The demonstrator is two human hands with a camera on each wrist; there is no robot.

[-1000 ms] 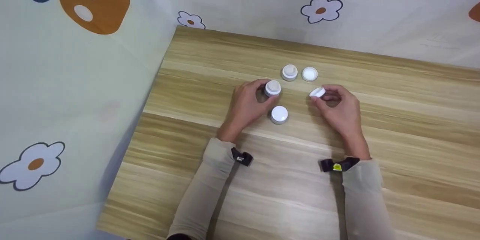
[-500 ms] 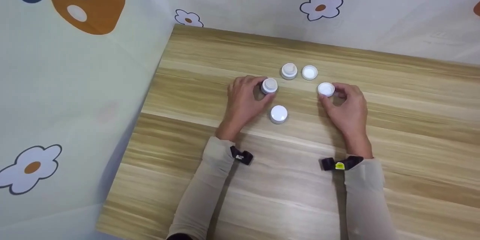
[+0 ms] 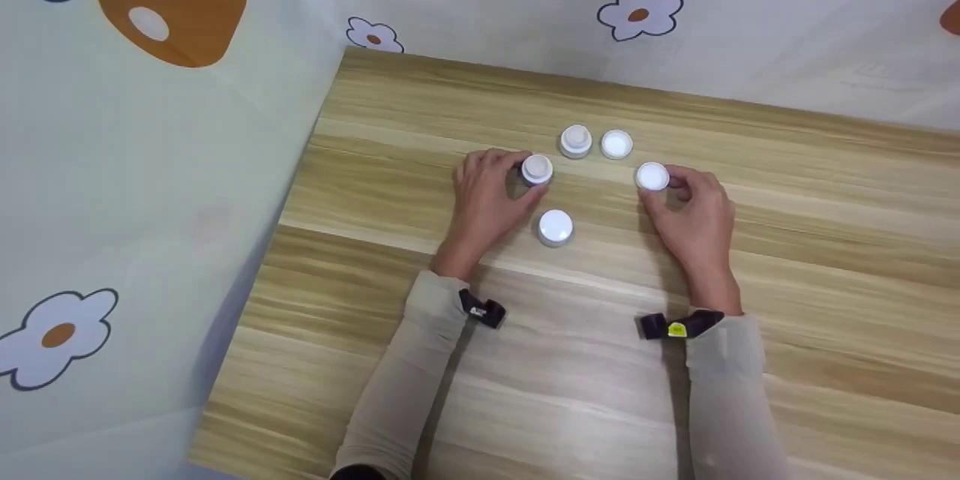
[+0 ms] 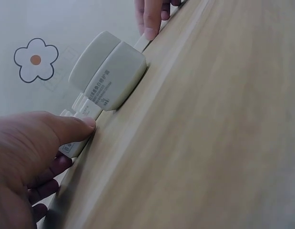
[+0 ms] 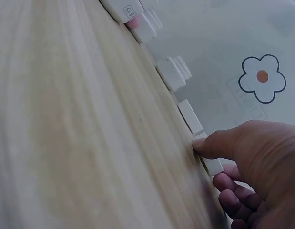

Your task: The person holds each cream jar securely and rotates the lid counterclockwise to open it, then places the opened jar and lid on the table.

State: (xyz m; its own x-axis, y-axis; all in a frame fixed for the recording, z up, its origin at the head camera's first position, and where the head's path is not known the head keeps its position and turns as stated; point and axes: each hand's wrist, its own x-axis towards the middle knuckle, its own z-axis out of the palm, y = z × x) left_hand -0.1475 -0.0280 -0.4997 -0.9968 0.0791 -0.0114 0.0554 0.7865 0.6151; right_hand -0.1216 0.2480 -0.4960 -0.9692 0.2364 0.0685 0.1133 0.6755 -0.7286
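My left hand (image 3: 486,199) grips a small white open cream jar (image 3: 537,169) between thumb and fingers, the jar standing on the table. With my right hand (image 3: 696,216) I pinch a white lid (image 3: 652,177), which lies inner side up on the wood; the right wrist view shows the thumb against that lid's rim (image 5: 214,167). Nearer to me than the gripped jar stands a jar with its lid on (image 3: 555,228), printed lettering on its side in the left wrist view. Farther back are another open jar (image 3: 576,141) and a second upturned lid (image 3: 616,144) beside it.
The wood-grain table (image 3: 570,390) meets a pale fabric backdrop (image 3: 510,7) printed with flowers along its far and left edges. Black wrist cameras (image 3: 484,309) sit at both cuffs.
The lid in my right hand went from tilted above the table to lying flat, inner side up, slightly farther right. My left hand and its jar shifted a little to the left.
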